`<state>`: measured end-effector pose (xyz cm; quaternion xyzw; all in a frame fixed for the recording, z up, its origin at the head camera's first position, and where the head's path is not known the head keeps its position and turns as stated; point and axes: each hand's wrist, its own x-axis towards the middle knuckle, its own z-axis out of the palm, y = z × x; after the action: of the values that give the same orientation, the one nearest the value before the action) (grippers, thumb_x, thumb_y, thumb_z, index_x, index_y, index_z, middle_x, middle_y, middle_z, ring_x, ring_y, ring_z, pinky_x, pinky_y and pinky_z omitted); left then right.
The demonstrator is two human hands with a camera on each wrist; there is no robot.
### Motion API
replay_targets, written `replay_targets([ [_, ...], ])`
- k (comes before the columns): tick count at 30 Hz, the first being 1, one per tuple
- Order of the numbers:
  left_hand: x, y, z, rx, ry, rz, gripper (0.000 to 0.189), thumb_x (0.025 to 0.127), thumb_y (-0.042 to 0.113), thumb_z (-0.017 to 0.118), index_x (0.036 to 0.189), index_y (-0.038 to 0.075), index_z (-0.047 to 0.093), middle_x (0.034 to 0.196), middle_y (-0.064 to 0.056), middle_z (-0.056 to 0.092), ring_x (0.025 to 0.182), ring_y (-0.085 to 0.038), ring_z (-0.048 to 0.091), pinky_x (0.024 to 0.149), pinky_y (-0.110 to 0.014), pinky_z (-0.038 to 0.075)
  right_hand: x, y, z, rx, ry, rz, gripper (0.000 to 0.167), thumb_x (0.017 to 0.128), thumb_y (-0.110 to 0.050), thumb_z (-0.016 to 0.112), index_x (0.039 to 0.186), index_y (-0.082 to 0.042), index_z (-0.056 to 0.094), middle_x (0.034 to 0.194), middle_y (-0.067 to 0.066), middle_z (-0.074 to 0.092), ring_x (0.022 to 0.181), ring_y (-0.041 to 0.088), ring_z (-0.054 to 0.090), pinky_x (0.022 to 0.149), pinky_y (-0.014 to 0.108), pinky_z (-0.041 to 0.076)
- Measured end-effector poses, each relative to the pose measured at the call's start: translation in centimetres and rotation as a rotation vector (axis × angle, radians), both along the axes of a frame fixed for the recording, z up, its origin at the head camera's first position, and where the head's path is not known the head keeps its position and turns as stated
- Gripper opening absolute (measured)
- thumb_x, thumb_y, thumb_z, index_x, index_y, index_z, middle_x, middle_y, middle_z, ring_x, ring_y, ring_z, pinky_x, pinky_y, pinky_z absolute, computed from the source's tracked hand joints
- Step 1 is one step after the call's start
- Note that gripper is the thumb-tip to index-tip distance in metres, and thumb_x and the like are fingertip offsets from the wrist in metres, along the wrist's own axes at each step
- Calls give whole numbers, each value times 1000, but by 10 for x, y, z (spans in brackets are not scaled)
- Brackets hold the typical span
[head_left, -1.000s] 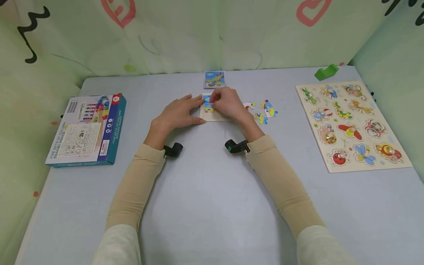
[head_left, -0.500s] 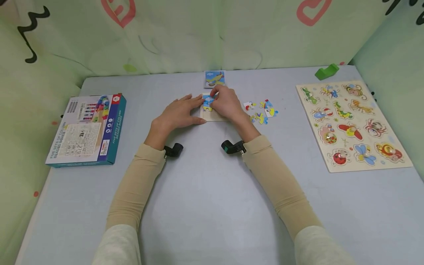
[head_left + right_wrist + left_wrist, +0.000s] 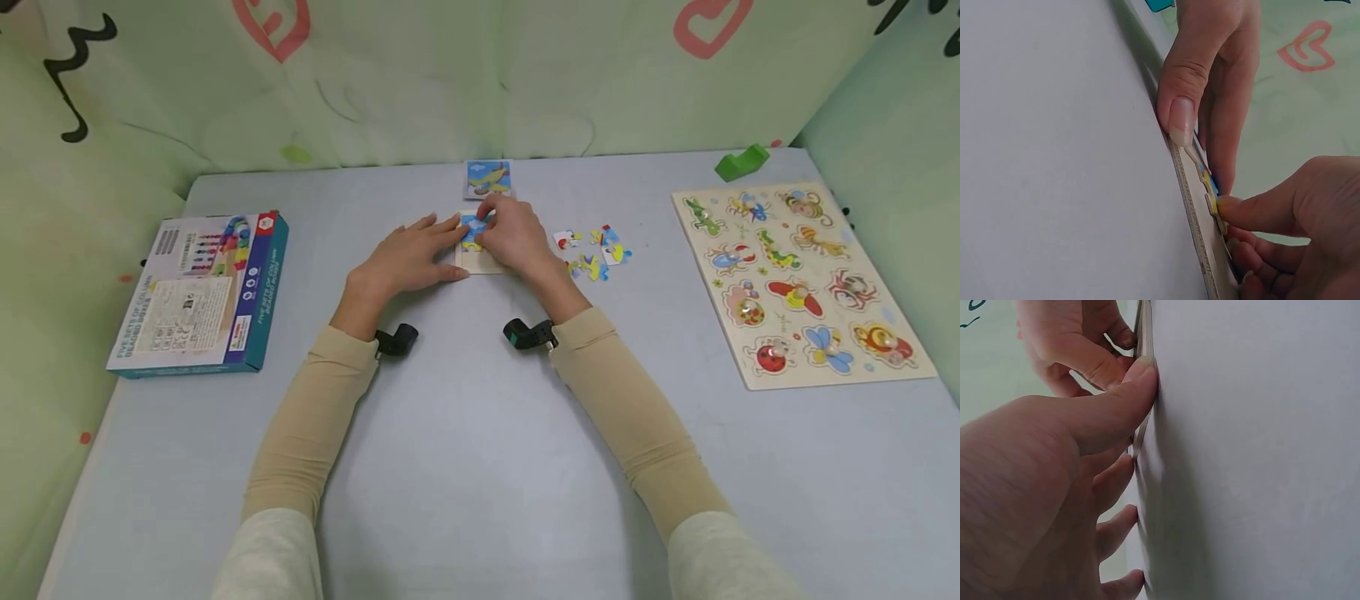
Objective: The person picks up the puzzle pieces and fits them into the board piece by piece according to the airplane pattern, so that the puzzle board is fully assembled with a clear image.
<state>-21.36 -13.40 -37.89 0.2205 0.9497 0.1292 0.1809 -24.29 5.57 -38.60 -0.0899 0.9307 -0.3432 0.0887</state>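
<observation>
A small wooden puzzle tray (image 3: 480,264) lies flat on the table, with blue and yellow jigsaw pieces (image 3: 472,236) in its upper left part. My left hand (image 3: 412,255) spreads nearly straight fingers at the tray's left side. Its thumb (image 3: 1138,387) presses the near edge, and the other fingertips reach down to the table. From the right, my right hand (image 3: 517,237) bends over the tray. In the right wrist view its thumb and curled fingers pinch a jigsaw piece (image 3: 1212,205) low over the tray; the hand hides most of that piece from above.
Several loose jigsaw pieces (image 3: 613,252) lie right of the tray. A picture puzzle with a yellow plane (image 3: 487,178) sits behind it. A boxed toy (image 3: 195,296) is at the left; an insect knob board (image 3: 798,287) and a green block (image 3: 742,163) are at the right.
My right hand and wrist have shifted slightly left and away from me over the tray, then stayed nearly still. My left hand keeps its place on the tray's edge.
</observation>
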Motion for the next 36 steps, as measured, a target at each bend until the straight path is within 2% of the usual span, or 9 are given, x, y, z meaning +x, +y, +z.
replay_targets([
  [7, -1, 1, -2, -37, -5, 9, 76, 97, 57, 54, 159, 30, 20, 168, 8, 12, 157, -28, 9, 123, -60, 14, -3, 11, 0, -58, -24, 171, 26, 84, -8, 72, 108, -4, 66, 100, 13, 68, 93, 24, 60, 82, 33, 46],
  [10, -1, 1, -2, -39, -4, 18, 76, 96, 58, 54, 159, 30, 20, 168, 9, 12, 157, -27, 9, 124, -59, 13, -3, 12, 0, -54, -29, 205, 28, 83, -6, 73, 110, -3, 66, 102, 14, 66, 95, 24, 58, 84, 34, 46],
  [27, 1, 2, 2, 0, -21, 15, 74, 97, 55, 55, 159, 30, 22, 168, 7, 13, 157, -28, 8, 124, -60, 12, 0, 11, 0, -21, 8, 156, 26, 86, -8, 73, 110, -2, 69, 102, 14, 67, 93, 23, 57, 83, 33, 47],
  [31, 1, 2, 2, -8, -31, 14, 75, 96, 55, 56, 159, 31, 22, 168, 8, 12, 157, -28, 8, 124, -60, 12, 1, 12, -1, -19, 0, 165, 24, 88, -11, 70, 111, -2, 68, 101, 12, 66, 92, 23, 57, 82, 33, 46],
  [36, 0, 1, 2, -2, -25, 10, 74, 96, 55, 56, 158, 31, 22, 168, 8, 12, 157, -28, 8, 124, -60, 13, 2, 10, -2, -10, 42, 144, 18, 89, -7, 66, 105, -2, 69, 96, 12, 66, 87, 22, 56, 77, 31, 44],
])
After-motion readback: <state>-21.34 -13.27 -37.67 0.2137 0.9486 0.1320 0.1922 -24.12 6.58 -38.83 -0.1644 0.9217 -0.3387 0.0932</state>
